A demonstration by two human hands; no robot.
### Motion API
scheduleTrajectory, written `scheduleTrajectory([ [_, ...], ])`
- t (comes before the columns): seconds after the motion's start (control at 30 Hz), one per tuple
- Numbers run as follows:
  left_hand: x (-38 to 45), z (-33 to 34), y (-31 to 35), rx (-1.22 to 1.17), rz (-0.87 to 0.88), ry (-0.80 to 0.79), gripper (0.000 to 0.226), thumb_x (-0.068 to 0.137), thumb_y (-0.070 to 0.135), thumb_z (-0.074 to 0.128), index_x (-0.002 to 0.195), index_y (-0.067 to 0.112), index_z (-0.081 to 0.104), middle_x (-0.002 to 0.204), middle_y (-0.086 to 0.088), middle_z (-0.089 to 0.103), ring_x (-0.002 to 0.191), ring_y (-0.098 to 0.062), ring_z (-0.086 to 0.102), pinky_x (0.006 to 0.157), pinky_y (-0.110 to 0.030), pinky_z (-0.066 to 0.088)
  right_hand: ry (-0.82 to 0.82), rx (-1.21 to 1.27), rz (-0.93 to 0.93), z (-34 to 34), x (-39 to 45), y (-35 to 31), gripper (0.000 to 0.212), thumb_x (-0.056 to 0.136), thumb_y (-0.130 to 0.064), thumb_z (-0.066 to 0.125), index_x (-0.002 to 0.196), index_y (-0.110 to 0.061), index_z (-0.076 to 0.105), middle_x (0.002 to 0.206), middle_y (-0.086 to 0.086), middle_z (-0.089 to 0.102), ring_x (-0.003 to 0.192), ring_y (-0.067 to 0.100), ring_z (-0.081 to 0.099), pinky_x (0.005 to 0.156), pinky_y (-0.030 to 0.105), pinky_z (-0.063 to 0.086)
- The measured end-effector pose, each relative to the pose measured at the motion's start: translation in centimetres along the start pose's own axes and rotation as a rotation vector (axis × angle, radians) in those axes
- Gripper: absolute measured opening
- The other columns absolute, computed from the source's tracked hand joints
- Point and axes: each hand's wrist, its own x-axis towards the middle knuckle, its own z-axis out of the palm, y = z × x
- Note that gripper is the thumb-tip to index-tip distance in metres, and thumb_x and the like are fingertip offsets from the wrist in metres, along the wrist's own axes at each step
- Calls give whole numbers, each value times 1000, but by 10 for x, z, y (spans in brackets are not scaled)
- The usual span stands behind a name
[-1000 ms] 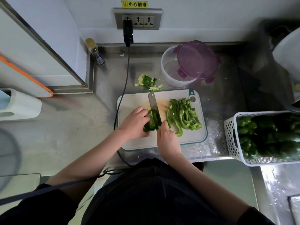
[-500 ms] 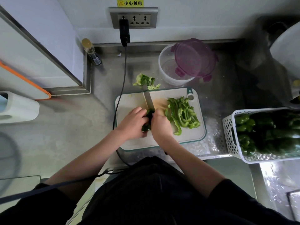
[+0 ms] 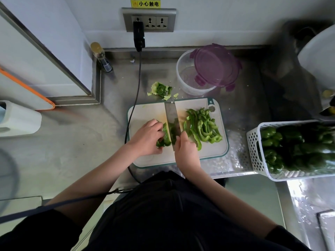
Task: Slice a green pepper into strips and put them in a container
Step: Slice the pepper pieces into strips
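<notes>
- Clear round container (image 3: 190, 78) stands on the far side of the table, just beyond the cutting board; nothing green shows inside. A purple lid (image 3: 215, 66) leans tilted across its right rim.
- White perforated basket (image 3: 253, 147) at the right, packed with whole green peppers (image 3: 290, 142); too many and too dark to count.
- One white cutting board (image 3: 145, 113) with a teal edge, lying near the table's near edge.
- One pile of cut pepper strips (image 3: 203, 125) on the right half of the board; count not readable.
- One uncut piece of green pepper (image 3: 165, 136) at the board's middle, left of the blade.
- Left hand (image 3: 146, 138): fingers curled, pressing the pepper piece down against the board.
- Right hand (image 3: 186, 151): fingers wrapped round the handle of one knife (image 3: 171, 116); blade runs away from the person, its edge down beside the pepper piece.
- One heap of pepper core and trimmings (image 3: 160, 89) on the table, just beyond the board's far edge, left of the container.
- One small bottle (image 3: 101, 57) with a yellowish cap in the far left corner.
- One wall socket plate (image 3: 159, 21) with three outlets; one black plug (image 3: 138, 36) in the leftmost, its cable (image 3: 135, 98) trailing down past the board's left side.
- Yellow warning sticker (image 3: 145, 3) above the socket.
- Table (image 3: 72, 142) is dull stainless steel, wet and shiny at the right.
- White wall behind; a white appliance (image 3: 20, 118) at far left.
</notes>
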Motion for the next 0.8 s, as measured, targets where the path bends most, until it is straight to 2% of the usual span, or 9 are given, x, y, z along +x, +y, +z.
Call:
scheduleTrajectory([
  [0.13,0,1,0,0,-2,-8,28,64,39,72,74,13,67,93,1,49,101,-20,41,89,-28,38,-16,4,11,3,0,0,22,102,-24,31,100,-5,40,65,11,47,58,29,45,51,34,34],
  [0.27,1,2,-1,-19,2,-6,26,61,37,73,66,14,62,88,2,46,99,-21,41,87,-27,39,-26,19,19,6,1,1,25,103,-24,30,106,-3,43,61,6,43,56,28,46,50,33,35],
  [0.4,2,3,-1,-16,13,-6,26,61,37,73,65,14,61,87,6,38,99,-20,39,87,-26,38,-40,5,22,10,3,1,23,103,-23,30,101,-3,42,61,6,44,55,28,47,48,34,38],
  [0.5,2,4,-2,-22,19,-5,27,60,38,73,66,15,61,88,4,41,99,-20,38,86,-27,39,-63,-44,25,14,3,1,18,103,-20,30,100,-5,41,60,4,43,59,31,51,51,36,41],
  [0.63,3,4,-2,-10,15,-26,28,62,37,73,68,13,60,87,4,36,97,-20,36,84,-26,37,-120,-159,45,19,2,2,15,101,-15,32,111,-6,40,79,17,62,77,37,63,56,35,41],
  [0.8,1,5,-2,1,5,-27,29,62,38,72,71,12,62,90,0,42,99,-22,37,86,-29,39,-119,-199,48,18,6,-7,12,101,-13,32,107,-7,40,86,17,63,80,36,64,56,34,38],
])
